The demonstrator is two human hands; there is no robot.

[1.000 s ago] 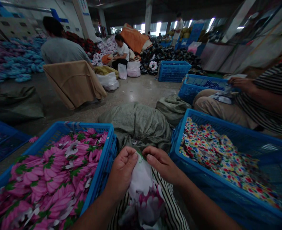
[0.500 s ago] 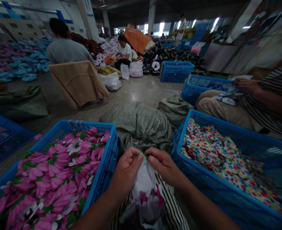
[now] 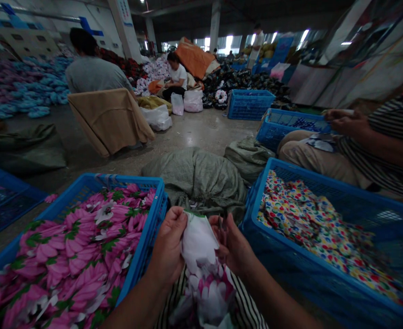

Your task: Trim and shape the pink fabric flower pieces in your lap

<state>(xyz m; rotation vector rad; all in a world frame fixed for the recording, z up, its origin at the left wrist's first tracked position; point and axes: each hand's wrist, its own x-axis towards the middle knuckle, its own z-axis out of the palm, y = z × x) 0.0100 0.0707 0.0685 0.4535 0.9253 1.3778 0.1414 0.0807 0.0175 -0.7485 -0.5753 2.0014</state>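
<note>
Left hand [image 3: 170, 243] is pinching cloth [image 3: 197, 238] by its edge | right hand [image 3: 237, 246] is gripping dark tool [image 3: 224, 221] beside it | crates [image 3: 158, 196] are standing either side

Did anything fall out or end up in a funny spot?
Yes, maybe one thing: a small pink piece seems to lie on the floor, just outside the blue crate at the left. That looks odd because so many pink flower pieces are heaped inside it.
</note>
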